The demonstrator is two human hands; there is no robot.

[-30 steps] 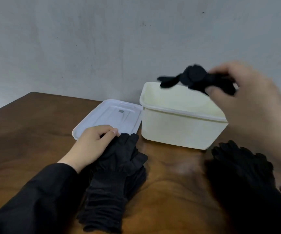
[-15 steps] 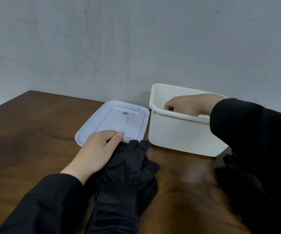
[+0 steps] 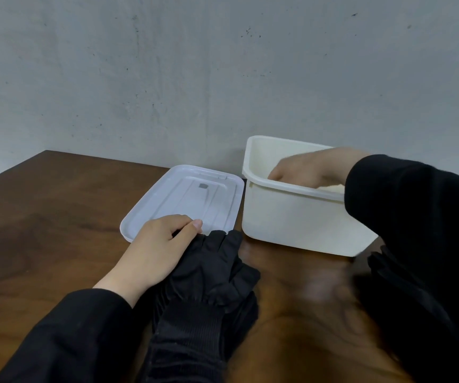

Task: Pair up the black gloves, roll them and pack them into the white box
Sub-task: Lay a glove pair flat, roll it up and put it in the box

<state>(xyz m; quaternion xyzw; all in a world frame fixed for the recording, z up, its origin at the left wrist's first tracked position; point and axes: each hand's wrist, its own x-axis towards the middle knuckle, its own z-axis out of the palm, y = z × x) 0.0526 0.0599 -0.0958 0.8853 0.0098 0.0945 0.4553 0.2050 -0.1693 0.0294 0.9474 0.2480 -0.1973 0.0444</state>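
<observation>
Closest to the camera there's a stack of black gloves lying on the brown wooden table, cuffs pointing back toward the person and fingertips pointing at the wall. The left hand sits on the left edge of that stack, near the fingertip end. Its fingers are curled over with the thumb tucked against them, and it looks like they're pinching a bit of the top glove's fabric, though the black cloth makes the exact contact hard to read. Both arms are in black sleeves.

Off to the right, mostly hidden under the right sleeve, there's a second dark heap of gloves on the table, just in front of the box. Only a sliver of it shows.

Going further back, a white lid lies flat on the table, upside down from the look of the ribs, touching or almost touching the left side of the white box. The left hand's knuckles overlap its near edge.

The right hand is reaching down into the box, knuckles up, fingers dipped below the rim. Can't tell whether they're spread or closed around anything, since the near wall hides them and the hand is a bit blurry.

Behind everything is a plain grey wall.
</observation>
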